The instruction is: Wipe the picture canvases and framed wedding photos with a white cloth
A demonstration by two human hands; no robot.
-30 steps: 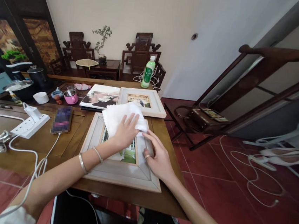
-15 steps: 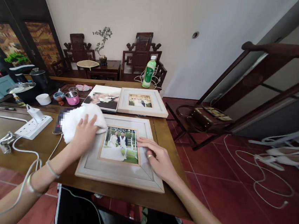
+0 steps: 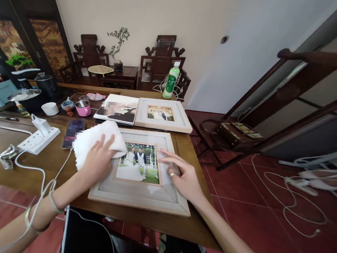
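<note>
A pale picture frame (image 3: 138,193) with a wedding photo (image 3: 139,163) lies flat on the wooden table (image 3: 48,162) in front of me. My left hand (image 3: 98,160) presses a white cloth (image 3: 91,141) onto the frame's left border, fingers flat on the cloth. My right hand (image 3: 180,175), ring on one finger, rests open with spread fingers on the frame's right border.
Behind lie a second framed photo (image 3: 160,114) and a photo album (image 3: 118,109). A phone (image 3: 73,132), a white power strip (image 3: 38,137) with cables, a pink cup (image 3: 82,108) and a white bowl (image 3: 50,108) sit to the left. A green bottle (image 3: 171,81) stands at the back.
My left hand swept the cloth from the frame's upper middle across to its left border, uncovering the photo. My right hand stayed on the right border.
</note>
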